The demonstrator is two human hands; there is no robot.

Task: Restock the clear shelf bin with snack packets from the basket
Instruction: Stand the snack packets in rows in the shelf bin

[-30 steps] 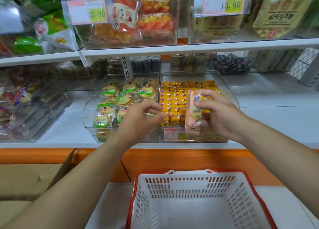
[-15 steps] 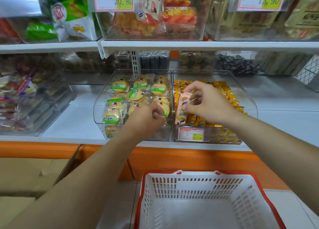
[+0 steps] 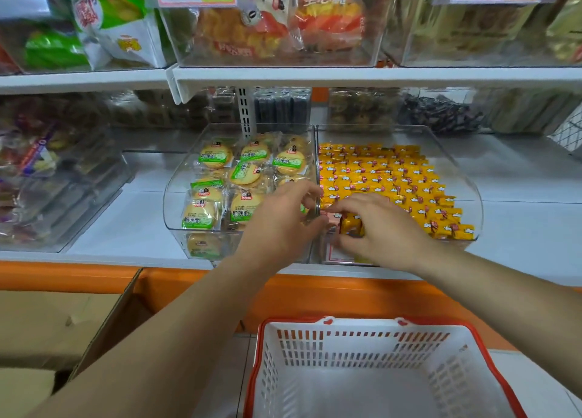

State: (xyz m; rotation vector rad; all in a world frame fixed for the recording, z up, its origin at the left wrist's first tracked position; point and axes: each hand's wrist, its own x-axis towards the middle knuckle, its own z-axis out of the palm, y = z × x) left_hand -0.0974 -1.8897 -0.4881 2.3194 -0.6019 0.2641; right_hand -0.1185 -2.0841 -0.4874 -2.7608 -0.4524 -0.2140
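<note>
Head view, right hand lowered into clear bin, grip curled round snack packet, left hand grip unclear.

I see two tiers of white shelving, the lower shelf fronted by an orange band. A cardboard box sits at lower left, and a slotted upright rises behind.
</note>
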